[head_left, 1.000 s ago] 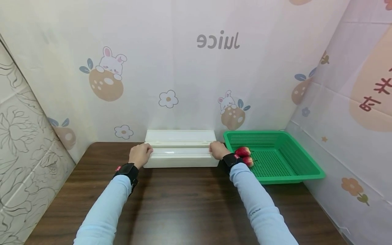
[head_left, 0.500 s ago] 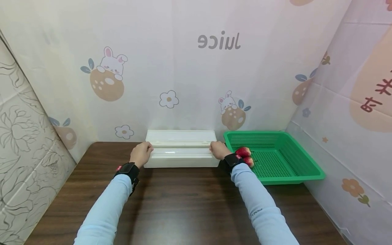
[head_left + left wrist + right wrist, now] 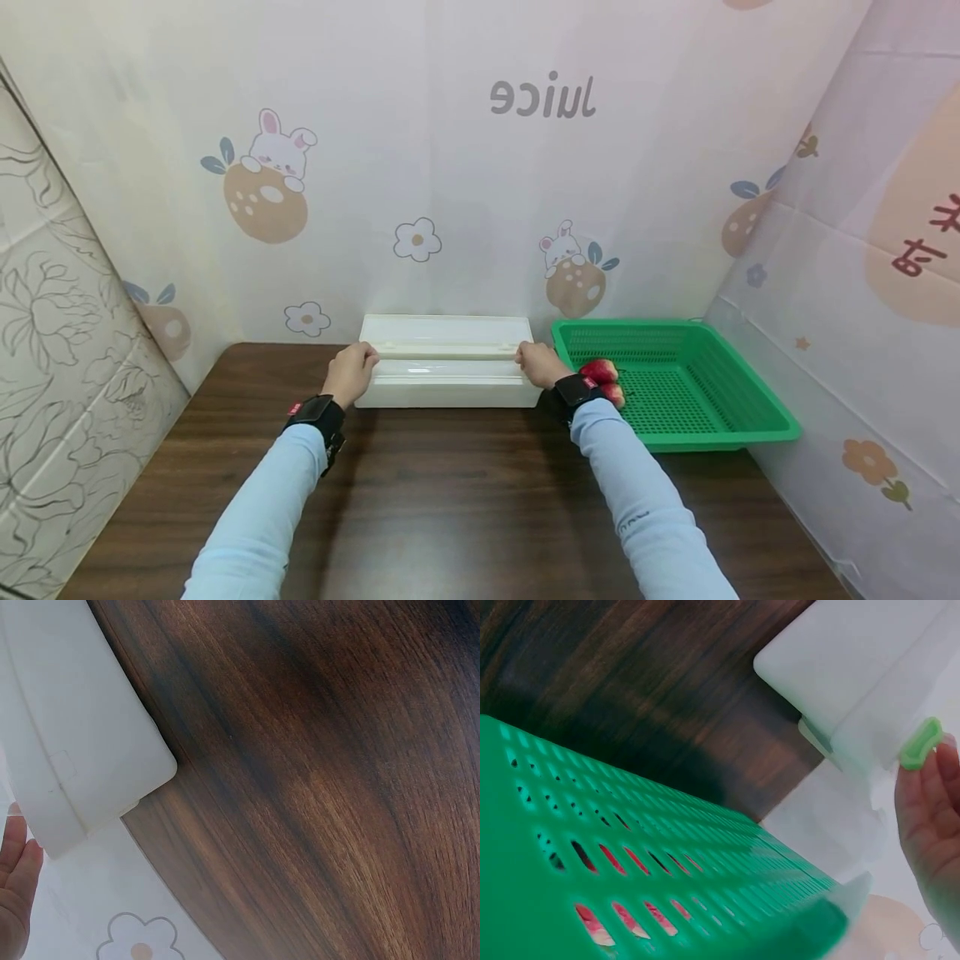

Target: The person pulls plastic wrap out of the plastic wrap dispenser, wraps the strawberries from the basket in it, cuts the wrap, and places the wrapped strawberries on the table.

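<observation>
A long white box (image 3: 453,393) with its lid (image 3: 446,328) raised stands at the back of the table, looking like a cling film dispenser. A pale plastic strip (image 3: 444,352) spans its front between my hands, with a glossy clear band below it. My left hand (image 3: 349,374) pinches at the strip's left end; in the left wrist view its fingers (image 3: 22,862) are partly cut off by the frame edge. My right hand (image 3: 542,365) pinches the other end, where a pale green end piece (image 3: 921,744) shows at the fingertips in the right wrist view.
Right of the box, a green perforated basket (image 3: 720,436) sits close to my right wrist. Several red fruits (image 3: 597,372) lie inside at its left. The brown wooden table (image 3: 450,508) meets a printed cloth wall (image 3: 420,167) behind the box.
The head view has shifted slightly. Both hands keep their grip at the box's two ends, and the box and basket stay in place.
</observation>
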Available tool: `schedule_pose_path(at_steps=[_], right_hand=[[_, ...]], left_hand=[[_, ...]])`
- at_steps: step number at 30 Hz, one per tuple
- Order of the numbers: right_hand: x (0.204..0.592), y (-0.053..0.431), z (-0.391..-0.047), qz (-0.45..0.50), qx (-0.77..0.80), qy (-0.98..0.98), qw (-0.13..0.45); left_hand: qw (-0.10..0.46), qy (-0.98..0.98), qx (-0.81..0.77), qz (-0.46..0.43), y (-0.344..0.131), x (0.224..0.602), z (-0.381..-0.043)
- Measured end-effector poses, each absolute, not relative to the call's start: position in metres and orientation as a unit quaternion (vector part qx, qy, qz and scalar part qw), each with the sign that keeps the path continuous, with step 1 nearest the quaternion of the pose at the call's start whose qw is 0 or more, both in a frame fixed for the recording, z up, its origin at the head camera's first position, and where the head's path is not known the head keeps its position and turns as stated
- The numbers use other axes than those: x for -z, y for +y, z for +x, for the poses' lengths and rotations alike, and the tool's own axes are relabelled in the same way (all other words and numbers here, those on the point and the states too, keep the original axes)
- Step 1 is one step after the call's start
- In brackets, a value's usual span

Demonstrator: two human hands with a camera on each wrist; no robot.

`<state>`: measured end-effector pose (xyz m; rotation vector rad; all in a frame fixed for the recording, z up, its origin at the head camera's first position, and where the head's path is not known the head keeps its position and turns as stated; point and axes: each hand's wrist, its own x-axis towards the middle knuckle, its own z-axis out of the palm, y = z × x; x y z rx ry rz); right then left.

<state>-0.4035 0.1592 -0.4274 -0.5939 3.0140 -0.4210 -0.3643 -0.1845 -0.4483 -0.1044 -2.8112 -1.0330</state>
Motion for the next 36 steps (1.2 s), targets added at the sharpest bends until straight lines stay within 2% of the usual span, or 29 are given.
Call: schedule_pose_path(at_steps=[1, 4, 8, 14, 32, 36], right_hand=[[0.438, 0.165, -0.414, -0.209, 0.152, 0.966, 0.016], [0.445, 0.170, -0.426, -0.215, 0.157, 0.963, 0.049], [0.425, 0.162, -0.412, -0.192, 0.153, 0.965, 0.094], [0.407, 0.156, -0.392, -0.187, 0.103, 0.974, 0.074], [0.412, 0.148, -0.391, -0.200, 0.000, 0.979, 0.028], [0.414, 0.150, -0.398, -0.202, 0.013, 0.979, 0.042]], left_hand=[[0.072, -0.935, 0.346, -0.033, -0.184, 0.448, -0.364], [0.071, -0.934, 0.350, -0.029, -0.183, 0.447, -0.362], [0.069, -0.933, 0.353, -0.030, -0.184, 0.447, -0.362], [0.067, -0.931, 0.356, -0.033, -0.185, 0.448, -0.363], [0.110, -0.960, 0.250, -0.060, -0.182, 0.452, -0.364], [0.109, -0.961, 0.247, -0.055, -0.182, 0.451, -0.364]])
